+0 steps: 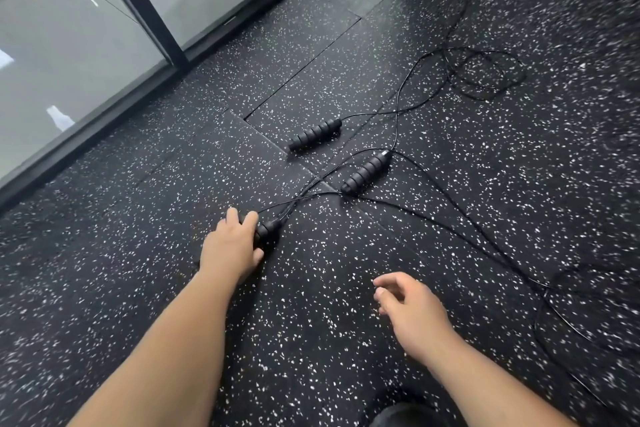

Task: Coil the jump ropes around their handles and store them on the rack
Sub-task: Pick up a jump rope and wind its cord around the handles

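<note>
The left hand clamps a black ribbed foam jump-rope handle on the speckled rubber floor, seemingly to lift it for coiling. Beyond that handle lie a second handle and a third handle, with thin black cords sprawled uncoiled. Nearer than it, the right hand hovers empty, fingers loosely bent.

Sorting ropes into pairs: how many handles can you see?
3: near handle in the left hand, middle handle just beyond, far handle toward the window. A fourth may be hidden.
</note>
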Tool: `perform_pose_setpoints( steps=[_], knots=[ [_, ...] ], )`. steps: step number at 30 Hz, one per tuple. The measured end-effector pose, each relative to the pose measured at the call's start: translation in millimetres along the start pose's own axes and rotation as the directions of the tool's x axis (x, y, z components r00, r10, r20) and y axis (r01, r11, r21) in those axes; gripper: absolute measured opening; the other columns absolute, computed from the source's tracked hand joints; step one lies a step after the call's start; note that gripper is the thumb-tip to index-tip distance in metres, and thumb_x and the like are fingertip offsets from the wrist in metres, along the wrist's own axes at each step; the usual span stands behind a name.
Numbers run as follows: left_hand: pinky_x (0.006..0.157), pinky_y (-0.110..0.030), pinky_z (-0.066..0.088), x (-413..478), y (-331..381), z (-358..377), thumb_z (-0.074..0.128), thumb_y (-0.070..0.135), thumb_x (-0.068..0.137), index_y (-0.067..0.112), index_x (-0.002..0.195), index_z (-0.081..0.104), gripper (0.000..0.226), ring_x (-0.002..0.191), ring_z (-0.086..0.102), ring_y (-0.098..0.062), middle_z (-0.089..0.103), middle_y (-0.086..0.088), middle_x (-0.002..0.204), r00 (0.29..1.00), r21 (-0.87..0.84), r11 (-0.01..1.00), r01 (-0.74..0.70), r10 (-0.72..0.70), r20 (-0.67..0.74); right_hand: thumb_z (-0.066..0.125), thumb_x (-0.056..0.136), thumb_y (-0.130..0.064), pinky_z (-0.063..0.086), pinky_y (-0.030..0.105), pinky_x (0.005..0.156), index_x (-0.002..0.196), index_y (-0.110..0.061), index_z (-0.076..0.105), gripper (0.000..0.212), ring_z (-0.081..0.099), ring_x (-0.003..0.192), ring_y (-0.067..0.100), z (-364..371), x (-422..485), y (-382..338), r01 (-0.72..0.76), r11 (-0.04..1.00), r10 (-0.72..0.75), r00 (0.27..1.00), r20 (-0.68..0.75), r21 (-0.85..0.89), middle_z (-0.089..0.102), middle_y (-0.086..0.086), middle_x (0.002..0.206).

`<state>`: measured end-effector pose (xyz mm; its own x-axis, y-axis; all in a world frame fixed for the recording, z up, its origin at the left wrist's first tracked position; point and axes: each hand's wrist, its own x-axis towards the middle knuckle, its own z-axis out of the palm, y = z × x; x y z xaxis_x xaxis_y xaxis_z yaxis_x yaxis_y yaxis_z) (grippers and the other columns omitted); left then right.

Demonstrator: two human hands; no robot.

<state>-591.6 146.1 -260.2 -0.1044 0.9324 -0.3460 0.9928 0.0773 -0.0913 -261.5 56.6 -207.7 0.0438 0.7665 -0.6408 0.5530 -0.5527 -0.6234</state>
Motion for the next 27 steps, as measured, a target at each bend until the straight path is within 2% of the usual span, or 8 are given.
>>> perform_pose_setpoints(
  steps=[3, 6, 10, 14, 20, 22, 24, 27],
  knots=[
    [0.073, -0.045, 0.057, -24.2, 7.6, 6.6, 0.08, 0.046, 0.088, 0.016, 0.125, 0.042, 0.062, 0.104, 0.057, -0.031, 0.04, -0.008, 0.121, 0.995, -0.108, 0.994, -0.006, -0.005, -0.095, 0.058, 0.106, -0.033, 0.059, 0.034, 0.08, 0.109, -0.041, 0.067, 0.012, 0.073, 0.087, 0.007, -6.7, -6.0, 2.4, -0.004, 1.0, 0.005, 1.0, -0.009, 0.012, 0.073, -0.017, 0.103],
    [0.067, -0.049, 0.06, -43.6, 18.2, 8.7, 0.089, 0.031, 0.082, 0.01, 0.114, 0.043, 0.06, 0.091, 0.062, -0.038, 0.043, -0.015, 0.125, 0.977, -0.323, 0.946, -0.016, -0.054, -0.207, 0.059, 0.107, -0.032, 0.059, 0.035, 0.081, 0.108, -0.041, 0.067, 0.012, 0.072, 0.091, 0.006, -14.6, -13.4, 4.8, -0.004, 1.0, 0.004, 1.0, -0.028, 0.006, 0.072, -0.018, 0.104],
    [0.065, -0.053, 0.06, -63.0, 45.0, -7.0, 0.091, 0.012, 0.076, 0.016, 0.112, 0.035, 0.066, 0.084, 0.063, -0.041, 0.043, -0.024, 0.135, 0.911, -0.518, 0.829, -0.212, -0.025, -0.412, 0.059, 0.106, -0.032, 0.059, 0.037, 0.083, 0.108, -0.04, 0.067, 0.012, 0.072, 0.093, 0.007, -27.5, -27.9, 6.8, -0.004, 1.0, 0.005, 0.998, -0.055, 0.013, 0.072, -0.018, 0.106],
    [0.067, -0.054, 0.06, -70.5, 70.0, -40.0, 0.089, 0.012, 0.078, 0.018, 0.112, 0.035, 0.064, 0.086, 0.062, -0.04, 0.042, -0.022, 0.138, 0.893, -0.54, 0.798, -0.268, -0.005, -0.45, 0.058, 0.108, -0.032, 0.058, 0.031, 0.075, 0.109, -0.04, 0.066, 0.012, 0.072, 0.091, 0.007, -42.6, -48.4, 6.2, -0.01, 1.0, 0.012, 0.996, -0.084, 0.021, 0.071, -0.019, 0.108],
    [0.079, -0.049, 0.06, -92.8, 120.1, -95.3, 0.084, 0.018, 0.082, 0.018, 0.117, 0.035, 0.06, 0.092, 0.059, -0.034, 0.034, -0.009, 0.14, 0.862, -0.469, 0.765, -0.441, 0.216, -0.459, 0.057, 0.109, -0.03, 0.045, 0.019, 0.055, 0.114, -0.037, 0.066, 0.012, 0.067, 0.074, 0.006, -76.6, -87.5, 1.3, 0.0, 0.999, 0.006, 0.991, -0.134, 0.046, 0.071, -0.014, 0.103],
    [0.085, -0.047, 0.057, -105.1, 139.2, -119.3, 0.082, 0.019, 0.082, 0.02, 0.116, 0.034, 0.059, 0.094, 0.054, -0.028, 0.032, -0.005, 0.137, 0.85, -0.474, 0.735, -0.485, 0.269, -0.452, 0.057, 0.109, -0.031, 0.046, 0.021, 0.061, 0.115, -0.036, 0.066, 0.012, 0.068, 0.086, 0.005, -90.6, -103.2, -3.1, 0.012, 0.999, -0.004, 0.987, -0.158, 0.052, 0.071, -0.015, 0.106],
    [0.087, -0.047, 0.055, -118.3, 156.3, -144.4, 0.079, 0.02, 0.083, 0.02, 0.116, 0.035, 0.055, 0.096, 0.053, -0.027, 0.03, 0.0, 0.134, 0.843, -0.482, 0.709, -0.515, 0.316, -0.436, 0.058, 0.109, -0.033, 0.052, 0.025, 0.074, 0.114, -0.037, 0.065, 0.01, 0.068, 0.094, 0.007, -105.0, -117.5, -10.2, 0.047, 0.995, -0.03, 0.982, -0.186, 0.089, 0.071, -0.015, 0.109],
    [0.091, -0.045, 0.054, -144.2, 183.0, -183.3, 0.077, 0.021, 0.086, 0.024, 0.117, 0.035, 0.053, 0.1, 0.055, -0.027, 0.028, 0.005, 0.131, 0.826, -0.499, 0.663, -0.558, 0.385, -0.413, 0.061, 0.106, -0.042, 0.059, 0.039, 0.093, 0.117, -0.04, 0.065, 0.011, 0.071, 0.099, 0.01, -126.7, -140.0, -24.2, 0.128, 0.979, -0.089, 0.968, -0.234, 0.159, 0.072, -0.016, 0.108]
  ],
)
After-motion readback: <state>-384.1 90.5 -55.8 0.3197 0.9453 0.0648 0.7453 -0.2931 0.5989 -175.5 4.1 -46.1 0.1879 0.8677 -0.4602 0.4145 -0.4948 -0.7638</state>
